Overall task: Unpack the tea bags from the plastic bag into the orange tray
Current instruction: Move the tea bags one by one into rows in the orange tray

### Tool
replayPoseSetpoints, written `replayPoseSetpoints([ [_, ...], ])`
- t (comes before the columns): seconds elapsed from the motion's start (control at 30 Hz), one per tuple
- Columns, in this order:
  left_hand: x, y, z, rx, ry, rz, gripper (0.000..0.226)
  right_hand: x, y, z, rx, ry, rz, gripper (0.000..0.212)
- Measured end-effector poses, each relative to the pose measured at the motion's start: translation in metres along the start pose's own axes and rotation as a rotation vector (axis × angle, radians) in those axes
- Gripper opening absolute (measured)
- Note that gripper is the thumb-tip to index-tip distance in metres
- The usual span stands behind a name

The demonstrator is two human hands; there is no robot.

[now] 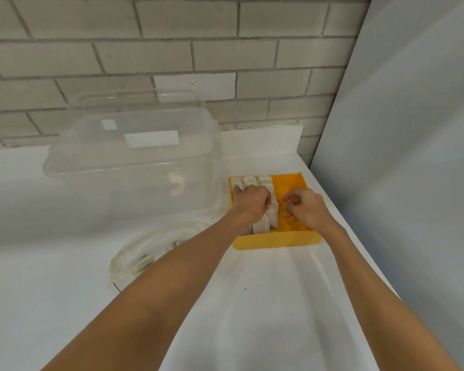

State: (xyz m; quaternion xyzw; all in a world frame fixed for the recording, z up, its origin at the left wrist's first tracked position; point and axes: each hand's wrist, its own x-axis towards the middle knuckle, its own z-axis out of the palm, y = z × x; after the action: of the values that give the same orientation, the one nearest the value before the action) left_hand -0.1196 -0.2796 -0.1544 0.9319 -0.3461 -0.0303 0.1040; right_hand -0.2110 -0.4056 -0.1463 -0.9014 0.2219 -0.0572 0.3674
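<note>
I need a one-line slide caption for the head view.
Left hand grips tea bags in the orange tray; right hand reaches into its bare half.

The tray (276, 241) sat on the desk (265, 303) close to its right edge, with tea bags (263, 226) packed upright in its left half. To its left stood a container (134, 167), a lid (134, 103) behind it by the wall (172, 49). The plastic bag (150, 250) lay in front of the container. The left hand (251, 203) was curled round some tea bags in the tray, and the right hand (307, 207) was over the tray's right half, beside the left.
</note>
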Motion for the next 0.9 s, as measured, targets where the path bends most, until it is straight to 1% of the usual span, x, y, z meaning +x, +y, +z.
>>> replayPoseSetpoints([
  [0.13,-0.001,0.001,0.001,0.032,0.022,-0.006,0.017,0.0,-0.001,0.0,0.002,0.0,0.006,0.021],
  [0.37,-0.005,-0.003,-0.002,-0.075,0.05,-0.025,0.02,-0.005,-0.007,-0.001,-0.002,-0.024,-0.016,0.023],
  [0.5,-0.014,-0.008,-0.017,-0.221,0.053,0.014,0.022,-0.008,-0.018,-0.002,-0.031,-0.011,-0.09,0.022],
  [0.6,-0.033,-0.019,-0.035,-0.463,0.011,0.105,0.02,-0.012,-0.032,-0.002,-0.049,-0.016,-0.156,0.024],
  [0.67,-0.052,-0.029,-0.048,-0.57,0.011,0.129,0.02,-0.017,-0.043,0.001,-0.048,-0.03,-0.209,0.025],
  [0.8,-0.097,-0.06,-0.068,-0.627,0.04,0.079,0.014,-0.031,-0.074,0.017,-0.025,-0.078,-0.3,0.022],
  [0.9,-0.13,-0.087,-0.076,-0.641,0.049,-0.044,0.01,-0.044,-0.095,0.038,0.055,-0.14,-0.334,0.019],
])
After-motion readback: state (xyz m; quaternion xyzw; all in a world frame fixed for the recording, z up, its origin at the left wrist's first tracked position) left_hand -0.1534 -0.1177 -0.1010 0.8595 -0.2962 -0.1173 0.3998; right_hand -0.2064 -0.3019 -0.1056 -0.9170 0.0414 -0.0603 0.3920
